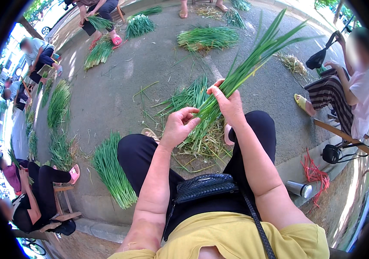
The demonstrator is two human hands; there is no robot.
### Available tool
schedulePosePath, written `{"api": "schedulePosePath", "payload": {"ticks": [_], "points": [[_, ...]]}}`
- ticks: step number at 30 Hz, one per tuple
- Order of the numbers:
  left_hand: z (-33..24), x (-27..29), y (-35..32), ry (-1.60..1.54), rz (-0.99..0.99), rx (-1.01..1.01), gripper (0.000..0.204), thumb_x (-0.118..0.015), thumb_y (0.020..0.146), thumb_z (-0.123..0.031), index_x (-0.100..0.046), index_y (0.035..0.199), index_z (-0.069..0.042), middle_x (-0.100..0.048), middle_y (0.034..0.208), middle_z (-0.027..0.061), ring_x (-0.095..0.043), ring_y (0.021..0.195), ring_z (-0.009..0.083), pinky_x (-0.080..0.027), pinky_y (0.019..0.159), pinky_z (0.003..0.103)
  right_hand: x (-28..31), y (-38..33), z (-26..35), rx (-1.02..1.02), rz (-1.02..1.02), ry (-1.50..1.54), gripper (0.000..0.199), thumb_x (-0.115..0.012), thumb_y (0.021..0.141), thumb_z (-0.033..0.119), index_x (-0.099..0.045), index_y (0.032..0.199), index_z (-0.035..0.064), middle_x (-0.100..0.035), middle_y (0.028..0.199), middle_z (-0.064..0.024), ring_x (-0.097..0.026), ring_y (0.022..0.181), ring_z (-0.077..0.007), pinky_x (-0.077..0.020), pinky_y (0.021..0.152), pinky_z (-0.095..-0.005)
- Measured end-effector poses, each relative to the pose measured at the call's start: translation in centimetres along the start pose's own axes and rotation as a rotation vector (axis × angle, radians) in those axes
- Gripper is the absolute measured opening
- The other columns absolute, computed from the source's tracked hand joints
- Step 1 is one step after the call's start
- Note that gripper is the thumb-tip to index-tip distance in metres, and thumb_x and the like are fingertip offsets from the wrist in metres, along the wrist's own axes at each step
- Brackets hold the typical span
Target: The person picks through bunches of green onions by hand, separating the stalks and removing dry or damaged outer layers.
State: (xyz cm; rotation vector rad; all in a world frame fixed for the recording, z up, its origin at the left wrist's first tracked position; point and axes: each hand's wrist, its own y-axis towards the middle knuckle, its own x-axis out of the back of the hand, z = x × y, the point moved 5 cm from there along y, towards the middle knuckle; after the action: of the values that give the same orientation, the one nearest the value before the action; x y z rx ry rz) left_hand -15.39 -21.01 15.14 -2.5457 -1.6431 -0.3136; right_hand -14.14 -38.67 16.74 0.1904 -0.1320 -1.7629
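My right hand is closed around a bunch of long green chives, whose leaf tips fan out up and to the right. At the lower part of the same bunch is my left hand, its thumb and fingertips pinched at the stalks. Beneath both hands, between my knees, a heap of pale, yellowed trimmings lies on the pavement. A pile of loose chives lies just beyond it. By my left knee rests a neat stack of chives with its pale ends toward me.
A black woven bag sits on my lap. To the right are a steel tumbler, red ties and a seated person holding a black bag. More seated people line the left and far sides. Another chive pile lies ahead.
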Motion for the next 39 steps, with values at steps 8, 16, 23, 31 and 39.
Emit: {"api": "schedulePosePath", "payload": {"ticks": [8,16,23,31,39], "points": [[0.6,0.3,0.2,-0.197,-0.121,-0.003,0.013,-0.057,0.089,-0.013,-0.059,0.089,0.000,-0.051,0.067,-0.0055,-0.043,0.059,0.0013,-0.035,0.052,0.017,-0.6,-0.6,0.5,-0.253,-0.001,0.318,0.025,-0.069,0.080,0.018,-0.050,0.092,0.0063,-0.058,0.082,-0.0040,-0.060,0.078,-0.0143,-0.0484,0.068,-0.0306],[0.3,1.0,0.2,-0.110,-0.213,-0.122,0.021,-0.049,0.093,-0.017,-0.060,0.087,0.000,-0.044,0.061,-0.0075,-0.036,0.054,0.0017,-0.029,0.047,0.020,-0.8,-0.8,0.1,-0.303,0.033,0.340,0.035,-0.077,0.068,0.013,-0.052,0.092,0.0069,-0.057,0.081,-0.0017,-0.057,0.076,-0.0140,-0.0472,0.069,-0.0302],[0.1,1.4,0.2,-0.223,-0.223,-0.071,0.012,-0.056,0.089,-0.013,-0.059,0.088,-0.001,-0.044,0.062,-0.0088,-0.034,0.053,0.0001,-0.026,0.046,0.019,-1.6,-1.2,0.3,-0.426,0.145,0.484,0.036,-0.072,0.068,0.005,-0.051,0.098,0.0048,-0.062,0.095,-0.0085,-0.061,0.082,-0.0171,-0.0511,0.073,-0.0330],[-1.8,0.8,-0.6,0.114,-0.385,-0.198,0.014,-0.060,0.083,-0.003,-0.065,0.096,-0.006,-0.041,0.058,-0.0081,-0.032,0.050,0.0011,-0.024,0.045,0.020,-1.3,-1.3,-0.4,-0.369,0.110,0.649,0.054,-0.063,0.066,-0.004,-0.045,0.116,0.0053,-0.061,0.097,-0.0123,-0.061,0.084,-0.0209,-0.0500,0.078,-0.0335],[-3.6,3.3,-1.9,0.381,-0.775,-0.483,0.019,-0.061,0.083,-0.002,-0.067,0.100,-0.005,-0.056,0.066,-0.0036,-0.042,0.055,0.0026,-0.034,0.047,0.022,-1.6,-1.7,-1.0,-0.548,0.169,0.715,0.054,-0.065,0.068,0.001,-0.043,0.118,0.0058,-0.062,0.088,-0.0088,-0.058,0.071,-0.0136,-0.0480,0.062,-0.0288]]}}
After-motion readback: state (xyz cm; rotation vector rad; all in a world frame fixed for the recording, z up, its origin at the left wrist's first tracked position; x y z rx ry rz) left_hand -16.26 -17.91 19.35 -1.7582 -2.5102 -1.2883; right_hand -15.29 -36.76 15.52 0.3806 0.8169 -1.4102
